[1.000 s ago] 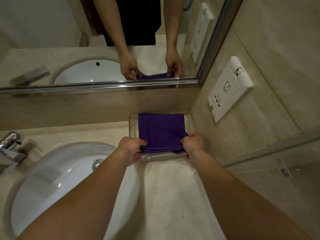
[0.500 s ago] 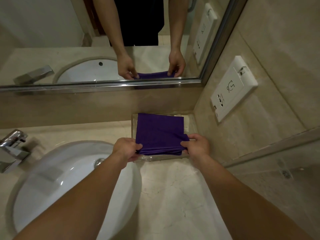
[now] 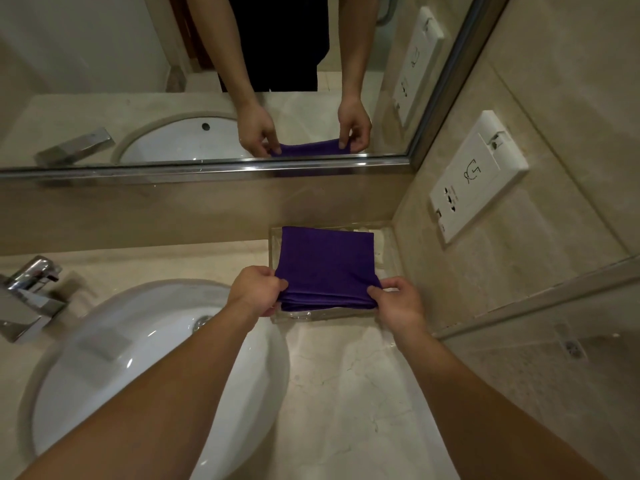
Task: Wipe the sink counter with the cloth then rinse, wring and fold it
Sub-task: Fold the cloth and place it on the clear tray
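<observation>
A folded purple cloth (image 3: 325, 261) lies over a clear tray (image 3: 388, 251) in the back right corner of the beige marble counter (image 3: 346, 393). My left hand (image 3: 254, 289) pinches the cloth's near left corner. My right hand (image 3: 398, 303) pinches its near right corner between thumb and fingers. The near edge of the cloth shows several stacked layers. The white oval sink (image 3: 138, 358) sits to the left of the cloth.
A chrome faucet (image 3: 27, 299) stands at the left edge. A mirror (image 3: 207, 81) runs along the back wall and reflects both hands and the cloth. A white socket panel (image 3: 478, 178) is on the right wall. A glass partition edge (image 3: 536, 292) borders the counter's right side.
The cloth's near edge has shifted slightly to the left on the tray, and my right hand has drawn back a little while still pinching the corner.
</observation>
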The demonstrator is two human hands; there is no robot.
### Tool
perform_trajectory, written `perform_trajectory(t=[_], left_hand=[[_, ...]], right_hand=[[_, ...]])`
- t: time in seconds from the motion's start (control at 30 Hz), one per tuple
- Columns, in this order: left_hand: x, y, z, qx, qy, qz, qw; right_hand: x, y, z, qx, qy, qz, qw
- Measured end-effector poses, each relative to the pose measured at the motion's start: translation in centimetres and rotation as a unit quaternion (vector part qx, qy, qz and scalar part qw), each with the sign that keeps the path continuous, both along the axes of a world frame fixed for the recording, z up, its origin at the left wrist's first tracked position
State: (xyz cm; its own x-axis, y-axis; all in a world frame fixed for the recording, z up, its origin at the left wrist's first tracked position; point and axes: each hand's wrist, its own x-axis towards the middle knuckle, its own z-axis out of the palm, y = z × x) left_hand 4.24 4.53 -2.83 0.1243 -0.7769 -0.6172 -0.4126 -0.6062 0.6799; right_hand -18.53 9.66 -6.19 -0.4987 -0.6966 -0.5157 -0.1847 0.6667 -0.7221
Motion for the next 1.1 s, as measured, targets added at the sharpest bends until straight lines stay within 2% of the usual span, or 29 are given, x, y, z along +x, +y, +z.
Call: perform_trajectory(t=[0.1, 0.23, 0.37, 0.57, 0.7, 0.9, 1.1], left_hand=[[0.0, 0.1, -0.7, -0.002, -0.001, 0.008, 1.000], [0.5, 0.9, -1.9, 0.008, -0.017, 0.013, 1.000], [0.6, 0.9, -1.7, -0.020, -0.081, -0.026, 0.996], [-0.9, -2.9, -0.4, -0.084, -0.089, -0.011, 0.992], [-1.7, -6.6, -1.5, -0.093, -0.109, -0.009, 0.990], [-2.2, -9.5, -3.4, -0.093, -0.086, 0.036, 0.991], [-1.3, -9.7, -4.9, -0.085, -0.033, 0.089, 0.992]], right_hand=[[0.0, -0.1, -0.1, -0.011, 0.006, -0.010, 1.000], [0.0, 0.7, -0.6, 0.032, 0.028, 0.023, 0.999], [0.0, 1.0, 0.2, 0.067, 0.065, 0.065, 0.994], [0.1, -3.0, 2.4, -0.044, 0.113, 0.042, 0.992], [-0.6, -7.4, 1.8, -0.022, 0.081, 0.016, 0.996], [-1.1, -10.9, -0.5, 0.007, 0.111, 0.026, 0.993], [-1.0, -12.2, -0.1, -0.051, 0.187, 0.025, 0.981]])
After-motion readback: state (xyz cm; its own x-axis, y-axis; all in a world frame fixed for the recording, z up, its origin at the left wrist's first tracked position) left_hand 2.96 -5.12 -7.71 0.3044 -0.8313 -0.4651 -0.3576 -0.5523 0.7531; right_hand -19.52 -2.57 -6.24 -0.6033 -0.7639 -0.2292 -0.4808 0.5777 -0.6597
